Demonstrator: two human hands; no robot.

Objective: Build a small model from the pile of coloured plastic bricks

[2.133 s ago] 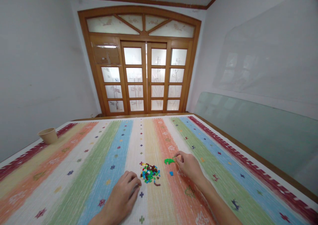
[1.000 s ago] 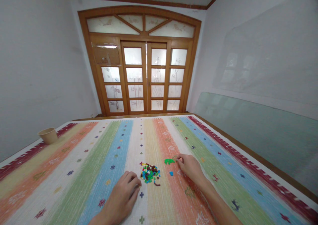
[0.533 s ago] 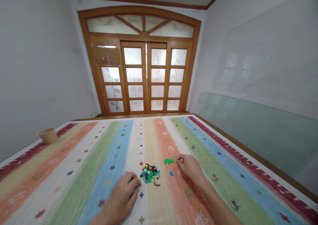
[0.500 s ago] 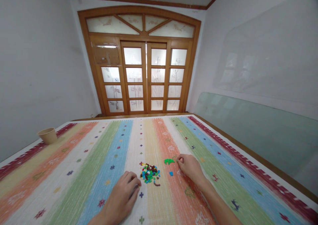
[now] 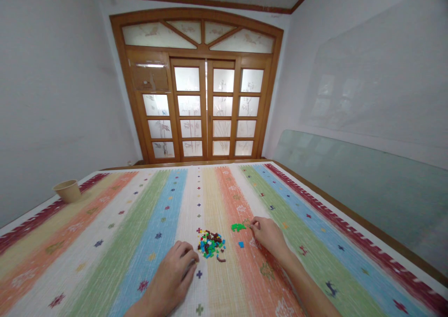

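A heap of small plastic building bricks (image 5: 212, 244) in blue, green, brown, yellow and white lies on the striped tablecloth between my hands. My left hand (image 5: 177, 272) rests just left of it, fingers curled and thumb close to the index fingertip; what they hold, if anything, is hidden. To the right of the heap is a small cluster of bright green bricks (image 5: 238, 227). Beside the cluster my right hand (image 5: 266, 233) is closed in a pinch, and the thing between its fingertips is too small to make out. A single blue brick (image 5: 241, 244) lies below the green cluster.
A tan paper cup (image 5: 67, 191) stands at the far left of the table. The striped cloth (image 5: 140, 242) covers the tabletop. Behind are wooden doors with glass panes (image 5: 206, 107), and a pale green glass panel (image 5: 350, 177) leans along the right wall.
My right hand has shifted very slightly at the green cluster. My left hand and the brick heap look the same.
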